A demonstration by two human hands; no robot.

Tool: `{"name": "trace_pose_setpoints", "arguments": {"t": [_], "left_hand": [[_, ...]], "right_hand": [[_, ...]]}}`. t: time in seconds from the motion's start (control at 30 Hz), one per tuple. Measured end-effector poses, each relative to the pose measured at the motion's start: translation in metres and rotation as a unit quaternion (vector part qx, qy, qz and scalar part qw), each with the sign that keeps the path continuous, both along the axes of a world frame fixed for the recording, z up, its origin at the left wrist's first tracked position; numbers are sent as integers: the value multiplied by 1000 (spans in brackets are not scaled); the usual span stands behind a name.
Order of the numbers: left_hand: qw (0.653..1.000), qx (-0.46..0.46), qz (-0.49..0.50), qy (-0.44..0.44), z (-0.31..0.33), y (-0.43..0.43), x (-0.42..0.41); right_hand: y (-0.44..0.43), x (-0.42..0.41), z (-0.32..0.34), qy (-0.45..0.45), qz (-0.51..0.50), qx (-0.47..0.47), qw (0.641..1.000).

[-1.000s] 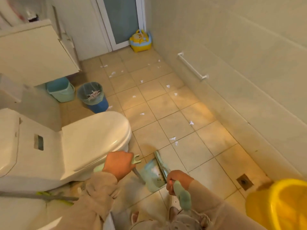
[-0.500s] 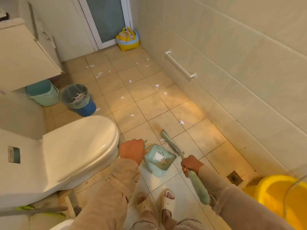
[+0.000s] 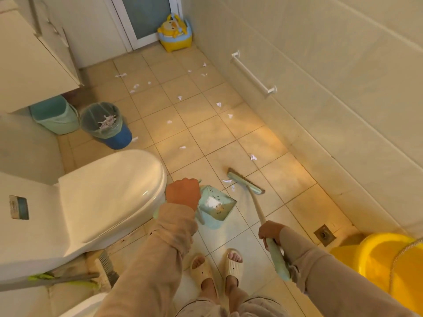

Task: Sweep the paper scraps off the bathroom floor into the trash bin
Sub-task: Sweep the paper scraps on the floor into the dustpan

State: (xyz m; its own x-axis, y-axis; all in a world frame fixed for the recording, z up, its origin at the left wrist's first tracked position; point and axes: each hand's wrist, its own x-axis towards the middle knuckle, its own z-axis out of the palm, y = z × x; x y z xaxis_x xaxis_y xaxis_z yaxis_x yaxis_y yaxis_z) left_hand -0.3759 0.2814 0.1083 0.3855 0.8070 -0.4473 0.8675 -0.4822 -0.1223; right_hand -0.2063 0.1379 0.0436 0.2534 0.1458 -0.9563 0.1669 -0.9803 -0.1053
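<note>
- A person stands on a tiled bathroom floor beside a toilet, broom in one hand and dustpan in the other, slippered feet just behind the tools.
- The left hand is a closed fist on the upright handle of the pale green dustpan, fingers wrapped tight, wrist bent down, sleeve reaching forward from the lower frame.
- The right hand grips the broom low on its handle, fingers curled round it, forearm held close to the body; the broom head rests on the tile just ahead and to the right of the pan.
- Two paper scraps lie between broom head and pan mouth; a little white paper already sits in the pan.
- Many more scraps are strewn over the tiles toward the door, one near the broom's far side, and one against the blue trash bin, which stands well apart beyond the toilet with paper already inside.
- The stroke in hand likely calls for a short, low pull toward the pan, its lip pressed flat to the tile so light paper does not slip beneath.
- Gentle strokes seem wise: quick ones may scatter such scraps.
</note>
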Motion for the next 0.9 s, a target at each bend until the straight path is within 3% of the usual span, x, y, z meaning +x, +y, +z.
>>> {"name": "trace_pose_setpoints", "arguments": {"t": [0.17, 0.43, 0.57, 0.67, 0.9], "left_hand": [[1000, 3, -8, 1, 2, 0, 5], [1000, 9, -16, -3, -1, -2, 5], [1000, 9, -20, -3, -1, -2, 4], [1000, 9, -14, -10, -2, 0, 1], [1000, 8, -8, -28, -6, 2, 0]], "right_hand": [[-5, -14, 15, 52, 0, 20, 998], [-21, 23, 46, 165, -236, 39, 957], [-19, 57, 61, 190, -282, 39, 940], [-14, 58, 63, 153, -244, 39, 957], [14, 0, 39, 27, -24, 55, 998]]}}
